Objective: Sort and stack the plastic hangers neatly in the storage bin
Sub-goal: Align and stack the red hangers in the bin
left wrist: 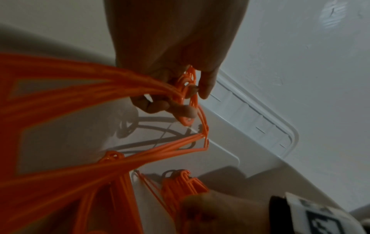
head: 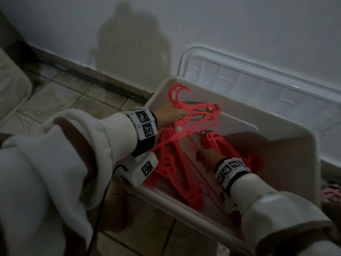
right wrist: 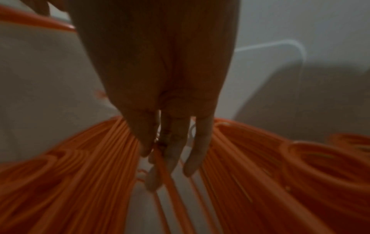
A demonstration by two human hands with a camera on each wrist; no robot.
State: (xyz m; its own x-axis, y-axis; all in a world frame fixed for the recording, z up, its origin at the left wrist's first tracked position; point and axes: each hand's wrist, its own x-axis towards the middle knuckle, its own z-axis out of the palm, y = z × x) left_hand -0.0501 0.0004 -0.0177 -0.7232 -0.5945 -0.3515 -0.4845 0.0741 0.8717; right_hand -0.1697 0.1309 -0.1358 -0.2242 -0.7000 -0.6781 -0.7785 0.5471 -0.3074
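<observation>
A white storage bin (head: 276,122) on the floor holds several red-orange plastic hangers. My left hand (head: 173,111) is at the bin's far left corner and grips a small bunch of hangers (head: 199,111) by their necks, hooks pointing up. In the left wrist view the fingers (left wrist: 186,110) curl through that bunch's necks (left wrist: 190,88). More hangers lie in a loose pile (head: 171,163) along the left side. My right hand (head: 206,156) reaches down beside a tighter stack (head: 217,143). Its fingertips (right wrist: 174,158) pinch one thin hanger bar (right wrist: 170,182).
A clear lid (head: 258,84) leans against the white wall behind the bin. Tiled floor and a dark baseboard (head: 92,71) run to the left. A pale padded object (head: 11,85) sits at far left, something pink (head: 330,193) lies at far right. A black cable (head: 103,200) hangs from my left wrist.
</observation>
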